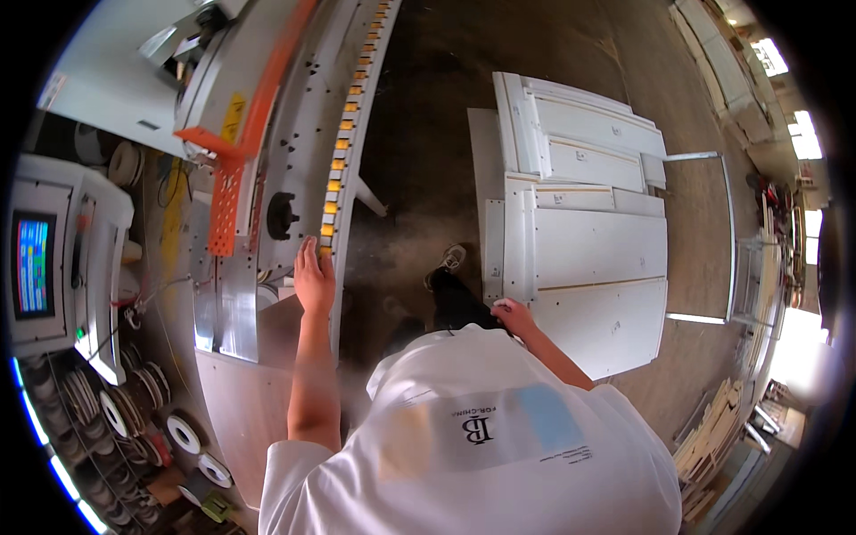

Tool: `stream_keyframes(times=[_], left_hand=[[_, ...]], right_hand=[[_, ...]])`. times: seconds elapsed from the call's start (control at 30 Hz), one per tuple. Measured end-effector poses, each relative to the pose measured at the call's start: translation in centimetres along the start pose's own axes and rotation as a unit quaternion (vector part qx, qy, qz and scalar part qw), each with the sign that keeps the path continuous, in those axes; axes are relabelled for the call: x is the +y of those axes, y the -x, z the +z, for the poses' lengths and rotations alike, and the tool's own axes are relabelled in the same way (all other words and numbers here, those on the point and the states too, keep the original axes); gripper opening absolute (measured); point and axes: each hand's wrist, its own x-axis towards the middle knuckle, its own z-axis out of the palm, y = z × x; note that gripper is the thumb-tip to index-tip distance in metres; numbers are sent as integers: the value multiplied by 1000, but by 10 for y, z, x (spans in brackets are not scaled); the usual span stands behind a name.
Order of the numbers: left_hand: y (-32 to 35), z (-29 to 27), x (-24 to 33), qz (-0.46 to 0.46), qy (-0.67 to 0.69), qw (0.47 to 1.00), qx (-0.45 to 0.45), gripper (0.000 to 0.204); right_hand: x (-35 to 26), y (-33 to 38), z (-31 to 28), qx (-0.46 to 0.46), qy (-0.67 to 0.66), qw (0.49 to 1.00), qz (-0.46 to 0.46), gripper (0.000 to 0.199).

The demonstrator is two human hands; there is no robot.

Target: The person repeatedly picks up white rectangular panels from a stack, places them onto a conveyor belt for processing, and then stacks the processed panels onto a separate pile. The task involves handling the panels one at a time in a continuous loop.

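Observation:
My left hand (315,278) is held out with its fingers straight, beside the lower end of a row of yellow rollers (335,185). These run along the edge of a long grey machine bed (290,143). Whether the fingertips touch the rollers, I cannot tell. Low at my right side, my right hand (512,316) has its fingers curled in. What they close on, if anything, is too small to make out. That hand is nearest to the stacks of white panels (597,236), which lie to my right with their edges unevenly lined up.
An orange guard (234,169) rises over the machine bed. Farther left stands a control cabinet (96,223) with a lit screen, above rolls of banding (184,434). A metal frame (728,223) stands beyond the panels; wood strips (711,426) lie at the lower right.

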Motion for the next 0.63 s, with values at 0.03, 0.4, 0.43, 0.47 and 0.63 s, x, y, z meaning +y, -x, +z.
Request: stream_keyframes(times=[0.03,0.4,0.43,0.47,0.63], left_hand=[[-4,8,5,8,1,1000,-12,44],[-72,40,46,-150,-98,966,-186,66],[-73,41,47,-155,-111,963,-189,66],[-74,40,48,-160,-124,960,-192,66],[-81,50,56,-182,-132,954,-198,67]], right_hand=[[-1,-4,-4,0,-1,1000,3,36],[-23,-139,-98,164,168,972,-16,33],[-35,-152,-110,171,173,970,-13,33],[-48,-164,-122,178,178,968,-10,34],[-71,-248,-180,173,348,920,-49,37]])
